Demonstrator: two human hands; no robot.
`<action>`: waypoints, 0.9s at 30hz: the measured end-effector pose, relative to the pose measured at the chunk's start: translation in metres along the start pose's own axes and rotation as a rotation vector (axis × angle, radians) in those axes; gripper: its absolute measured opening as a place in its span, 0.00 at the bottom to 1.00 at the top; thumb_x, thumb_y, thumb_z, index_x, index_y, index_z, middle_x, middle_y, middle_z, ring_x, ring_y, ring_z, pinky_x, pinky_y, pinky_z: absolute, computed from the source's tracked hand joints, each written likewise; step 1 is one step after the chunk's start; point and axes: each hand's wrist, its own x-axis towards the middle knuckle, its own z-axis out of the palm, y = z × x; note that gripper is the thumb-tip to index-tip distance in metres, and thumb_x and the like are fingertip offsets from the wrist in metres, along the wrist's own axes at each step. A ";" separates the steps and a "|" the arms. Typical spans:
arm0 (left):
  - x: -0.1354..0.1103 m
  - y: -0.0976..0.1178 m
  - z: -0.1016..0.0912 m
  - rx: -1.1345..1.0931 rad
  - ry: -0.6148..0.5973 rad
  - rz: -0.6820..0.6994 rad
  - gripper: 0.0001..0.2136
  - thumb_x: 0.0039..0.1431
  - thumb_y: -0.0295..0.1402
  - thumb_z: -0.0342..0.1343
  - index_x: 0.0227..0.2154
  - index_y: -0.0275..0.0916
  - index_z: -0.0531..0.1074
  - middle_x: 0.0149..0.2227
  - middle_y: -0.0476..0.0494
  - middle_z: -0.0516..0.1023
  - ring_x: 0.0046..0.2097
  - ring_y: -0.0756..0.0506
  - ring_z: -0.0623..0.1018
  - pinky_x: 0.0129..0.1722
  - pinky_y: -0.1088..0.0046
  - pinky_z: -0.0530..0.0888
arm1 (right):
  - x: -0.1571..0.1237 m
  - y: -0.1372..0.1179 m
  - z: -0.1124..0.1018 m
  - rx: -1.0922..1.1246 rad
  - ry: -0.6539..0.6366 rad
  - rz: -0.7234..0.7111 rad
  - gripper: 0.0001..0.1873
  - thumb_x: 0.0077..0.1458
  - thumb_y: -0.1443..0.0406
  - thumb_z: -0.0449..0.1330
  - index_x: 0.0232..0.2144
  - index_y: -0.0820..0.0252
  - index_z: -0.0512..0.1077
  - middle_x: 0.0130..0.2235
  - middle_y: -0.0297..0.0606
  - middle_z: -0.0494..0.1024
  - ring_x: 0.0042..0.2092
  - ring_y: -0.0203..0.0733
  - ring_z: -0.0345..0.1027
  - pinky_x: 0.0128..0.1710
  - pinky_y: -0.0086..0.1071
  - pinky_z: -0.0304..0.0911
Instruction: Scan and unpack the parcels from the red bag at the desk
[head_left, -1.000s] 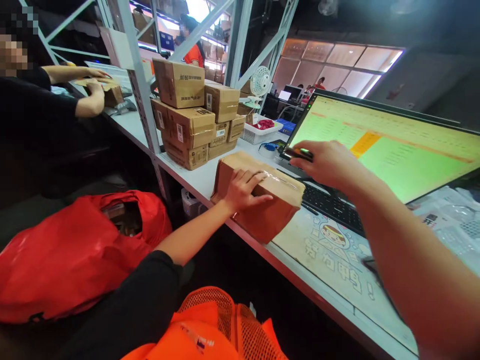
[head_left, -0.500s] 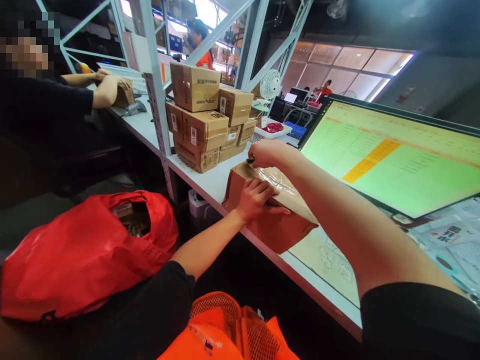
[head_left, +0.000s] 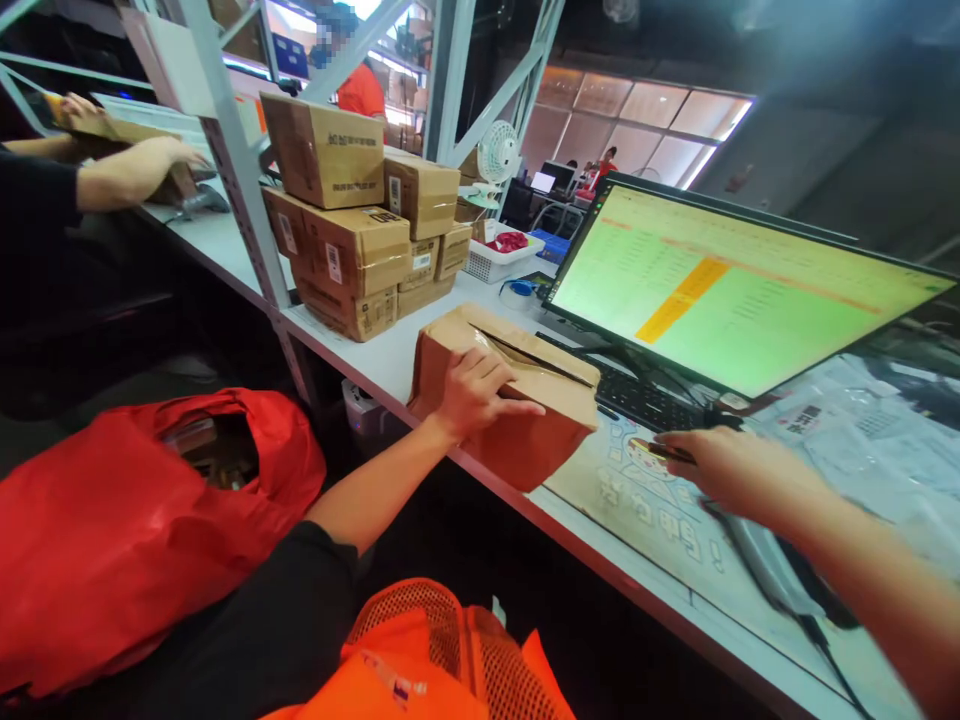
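A brown cardboard box [head_left: 517, 430] sits tilted at the front edge of the desk, with a long dark slit along the middle of its taped top. My left hand [head_left: 476, 395] grips its near upper edge, fingers on the top and thumb along the side. My right hand [head_left: 724, 465] is off to the right, above the desk mat and apart from the box. It is closed around a slim, dark box cutter [head_left: 671, 453], which points left. Below that hand lies a grey handheld scanner [head_left: 772, 570] with a cable.
Several taped cartons [head_left: 352, 250] are stacked by the shelf post [head_left: 244, 190]. A monitor [head_left: 750, 290] and keyboard [head_left: 645, 395] stand behind the box. At lower left is an open red bag [head_left: 150, 530] with parcels inside. A co-worker's hands [head_left: 142, 165] handle a box at far left.
My right hand has swung from the box's far end to the right with the box cutter. The taped top now shows an open slit. My left hand stays on the box; the view has shifted right.
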 end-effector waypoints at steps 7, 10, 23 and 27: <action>-0.017 0.058 0.001 -0.008 0.037 0.085 0.25 0.62 0.64 0.56 0.30 0.45 0.76 0.31 0.46 0.80 0.37 0.42 0.74 0.43 0.59 0.64 | -0.050 0.015 0.114 -0.113 -0.047 0.042 0.27 0.68 0.61 0.44 0.58 0.60 0.77 0.46 0.57 0.81 0.47 0.62 0.78 0.44 0.51 0.72; -0.023 0.069 -0.003 -0.008 0.021 0.070 0.25 0.62 0.64 0.56 0.32 0.45 0.77 0.33 0.46 0.81 0.38 0.42 0.75 0.43 0.58 0.65 | -0.041 0.012 0.100 0.096 0.081 0.017 0.24 0.67 0.59 0.48 0.53 0.61 0.78 0.50 0.57 0.80 0.50 0.61 0.77 0.51 0.51 0.71; -0.033 0.070 -0.012 0.032 0.009 0.048 0.30 0.57 0.69 0.53 0.36 0.46 0.80 0.36 0.44 0.83 0.41 0.39 0.77 0.46 0.56 0.66 | 0.069 -0.103 -0.040 0.021 0.109 -0.295 0.27 0.71 0.50 0.49 0.44 0.59 0.83 0.44 0.49 0.83 0.47 0.55 0.75 0.45 0.41 0.65; -0.034 0.076 -0.020 0.041 -0.009 0.024 0.28 0.57 0.68 0.56 0.36 0.46 0.80 0.38 0.44 0.84 0.43 0.39 0.78 0.47 0.55 0.67 | 0.114 -0.085 -0.040 -0.053 0.016 -0.064 0.31 0.71 0.46 0.50 0.48 0.64 0.82 0.51 0.58 0.81 0.51 0.60 0.75 0.48 0.43 0.65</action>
